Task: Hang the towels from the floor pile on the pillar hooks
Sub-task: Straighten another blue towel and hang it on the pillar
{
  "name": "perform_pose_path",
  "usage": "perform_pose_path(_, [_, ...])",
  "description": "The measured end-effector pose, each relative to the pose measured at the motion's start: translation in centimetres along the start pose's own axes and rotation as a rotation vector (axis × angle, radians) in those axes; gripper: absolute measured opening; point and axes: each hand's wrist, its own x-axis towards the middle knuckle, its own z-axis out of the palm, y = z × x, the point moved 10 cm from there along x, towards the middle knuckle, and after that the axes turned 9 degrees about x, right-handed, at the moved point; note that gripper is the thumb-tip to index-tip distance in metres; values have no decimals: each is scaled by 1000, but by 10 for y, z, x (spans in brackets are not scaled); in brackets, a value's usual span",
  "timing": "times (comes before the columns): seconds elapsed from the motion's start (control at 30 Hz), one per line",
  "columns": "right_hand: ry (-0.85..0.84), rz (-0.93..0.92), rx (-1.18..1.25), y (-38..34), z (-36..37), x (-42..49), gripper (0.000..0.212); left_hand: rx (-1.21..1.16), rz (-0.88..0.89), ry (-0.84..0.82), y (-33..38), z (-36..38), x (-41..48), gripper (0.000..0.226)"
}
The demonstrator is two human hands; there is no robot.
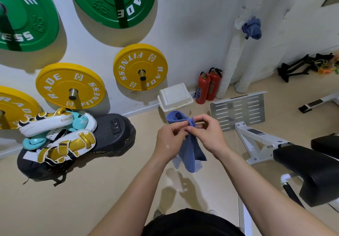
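left hand (170, 137), right hand (209, 133): both pinch blue towel (190, 152) top | tip: tease loop (191, 122) open wide before free pillar hook (244, 7)

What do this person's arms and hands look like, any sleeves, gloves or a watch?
Both forearms are bare, no sleeves in view. The left hand and right hand wear no gloves; neither wrist shows a watch or bracelet. A black garment covers the torso.
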Motion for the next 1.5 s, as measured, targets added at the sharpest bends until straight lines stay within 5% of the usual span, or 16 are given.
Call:
perform_pose_path(0.13, [19,-62,-131,-9,-7,9,11,-81,1,-54,4,-6,-1,34])
perform_pose_path(0.3, [-21,-106,-160,-28,-6,13,17,172,-6,309,-1,-73,14,7])
perform_pose_path(0.43, [-81,-143,-196,-39,-1,11,23,385,-90,64,-8,-66,31,32])
perform_pose_path(0.57, [-120,-148,-207,-41,4,10,19,421,-138,-123,-14,-47,31,19])
perform_pose_path(0.67, [-133,-145,-218,-39,4,10,17,481,-172,-158,-20,-42,29,5])
perform_pose_path(1.17, [-77,-159,-755,-19,-9,19,18,238,-292,-305,-31,-41,7,32])
perform_pose_path(1.37, [-11,-95,-770,-13,-19,22,15,271,-174,-379,-20,-39,6,32])
perform_pose_path(1.5, [-28,-112,-650,-16,-14,18,10,331,-149,-283,-20,-40,7,25])
